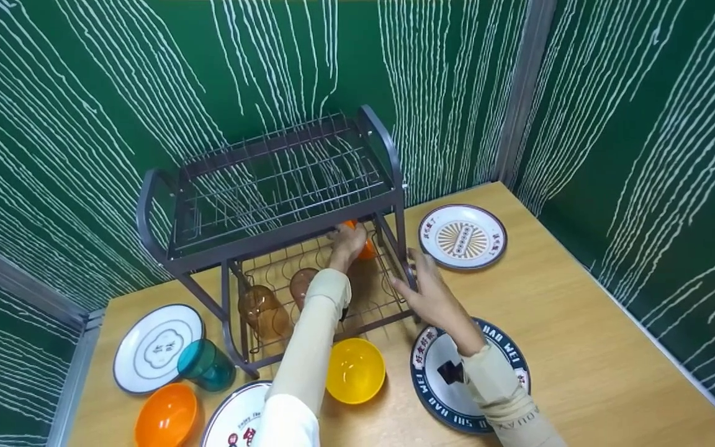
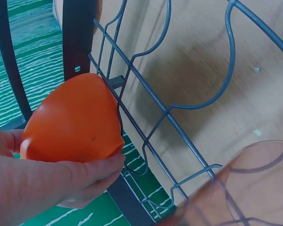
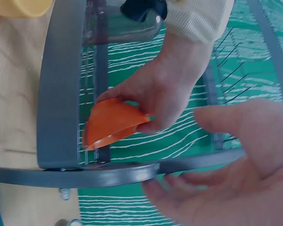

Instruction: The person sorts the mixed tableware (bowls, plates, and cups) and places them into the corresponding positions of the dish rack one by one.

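Observation:
An orange bowl [image 1: 368, 249] stands tilted on its side on the lower wire tier of a dark two-tier dish rack [image 1: 289, 228], at the right end. My left hand [image 1: 346, 243] reaches under the upper tier and holds the bowl [image 2: 75, 122], thumb on one side and fingers on the other. Beside the rack's right post is my right hand [image 1: 432, 295], its fingers loosely extended around the frame in the right wrist view. On the same lower tier lie an amber glass [image 1: 264, 313] and a pinkish glass [image 1: 301, 285], the latter partly hidden by my left sleeve.
A yellow bowl [image 1: 356, 372] stands before the rack. At the left are a white plate [image 1: 137, 357], a teal glass [image 1: 208, 366], another orange bowl [image 1: 166, 416] and a partly covered plate [image 1: 224, 419]. A dark-rimmed plate [image 1: 426, 385] lies under my right forearm, and a patterned plate [image 1: 463, 239] behind.

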`<control>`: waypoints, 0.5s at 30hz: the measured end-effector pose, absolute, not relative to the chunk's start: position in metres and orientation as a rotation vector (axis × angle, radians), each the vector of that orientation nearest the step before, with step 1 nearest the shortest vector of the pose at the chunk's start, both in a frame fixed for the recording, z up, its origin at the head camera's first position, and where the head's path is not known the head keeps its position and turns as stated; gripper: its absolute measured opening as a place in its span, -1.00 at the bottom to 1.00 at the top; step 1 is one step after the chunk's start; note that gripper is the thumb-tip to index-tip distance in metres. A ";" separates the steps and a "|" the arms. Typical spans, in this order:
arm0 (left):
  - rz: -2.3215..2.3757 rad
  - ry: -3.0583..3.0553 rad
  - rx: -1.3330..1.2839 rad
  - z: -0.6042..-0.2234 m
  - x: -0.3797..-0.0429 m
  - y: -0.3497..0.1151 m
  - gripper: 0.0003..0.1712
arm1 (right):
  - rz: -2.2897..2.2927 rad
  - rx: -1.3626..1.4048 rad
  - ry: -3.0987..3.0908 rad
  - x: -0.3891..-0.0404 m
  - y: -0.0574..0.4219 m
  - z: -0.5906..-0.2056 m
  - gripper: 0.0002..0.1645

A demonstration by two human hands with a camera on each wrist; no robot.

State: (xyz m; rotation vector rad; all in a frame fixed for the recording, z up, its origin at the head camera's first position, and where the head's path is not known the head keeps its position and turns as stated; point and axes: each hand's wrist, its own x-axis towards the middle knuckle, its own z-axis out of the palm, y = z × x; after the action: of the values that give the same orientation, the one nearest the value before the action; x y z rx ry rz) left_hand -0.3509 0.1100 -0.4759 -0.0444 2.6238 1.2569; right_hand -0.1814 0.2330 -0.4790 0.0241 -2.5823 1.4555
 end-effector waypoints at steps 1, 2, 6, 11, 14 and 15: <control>1.253 2.623 -0.042 -0.475 -0.350 0.110 -0.26 | 1.430 -0.001 -2.620 -0.177 0.232 -0.477 -0.12; 1.247 2.625 -0.038 -0.474 -0.349 0.110 -0.25 | 1.410 -0.027 -2.651 -0.173 0.230 -0.476 -0.10; 1.207 2.650 -0.016 -0.469 -0.346 0.111 -0.20 | 1.348 -0.066 -2.706 -0.157 0.223 -0.472 -0.06; 1.178 2.704 0.016 -0.465 -0.344 0.112 -0.22 | 1.302 -0.049 -2.757 -0.141 0.214 -0.478 -0.03; 1.169 2.735 0.028 -0.464 -0.343 0.111 -0.25 | 1.288 -0.020 -2.827 -0.134 0.207 -0.485 -0.01; 1.162 2.746 0.032 -0.463 -0.343 0.111 -0.26 | 1.281 -0.008 -2.856 -0.132 0.205 -0.489 -0.01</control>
State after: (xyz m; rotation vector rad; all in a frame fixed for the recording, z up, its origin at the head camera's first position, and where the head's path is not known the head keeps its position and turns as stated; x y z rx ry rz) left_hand -0.3426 0.1106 -0.4634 0.0323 2.7460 1.1621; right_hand -0.1324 0.2049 -0.4885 -0.0084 -2.8561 1.2813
